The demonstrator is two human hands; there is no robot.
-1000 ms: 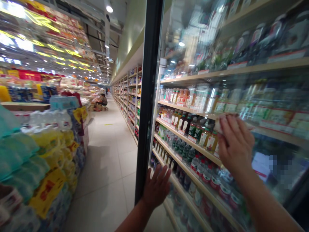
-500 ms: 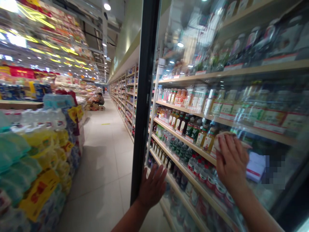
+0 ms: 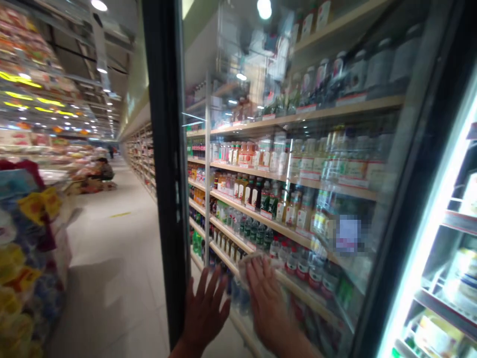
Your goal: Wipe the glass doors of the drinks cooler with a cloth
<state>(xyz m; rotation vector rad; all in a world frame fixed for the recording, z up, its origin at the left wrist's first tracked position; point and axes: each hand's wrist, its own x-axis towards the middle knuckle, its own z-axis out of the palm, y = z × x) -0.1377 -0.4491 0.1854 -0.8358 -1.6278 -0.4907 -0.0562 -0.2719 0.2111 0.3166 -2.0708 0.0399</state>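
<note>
A tall glass door [image 3: 238, 44] with a dark frame [image 3: 164, 149] stands in front of me. My left hand [image 3: 204, 311] rests near the frame's lower part, against the glass, fingers spread. To its right, my right hand [image 3: 268, 303] lies over a pale cloth [image 3: 244, 263] and presses it against the pane. Most of the cloth is hidden beneath the fingers. Through the glass I see shelves of bottled drinks [image 3: 253, 191], overlaid with reflections of ceiling lights.
A lit refrigerated shelf unit [image 3: 439, 298] is at the right. On the left run a tiled aisle [image 3: 119, 258] and stacked packs of goods [image 3: 22, 238]. Farther down the aisle a person [image 3: 102, 169] crouches beside a display.
My right hand and the cloth have moved left and down across the glass, closer to my left hand. The view has turned right, bringing the lit shelves into sight.
</note>
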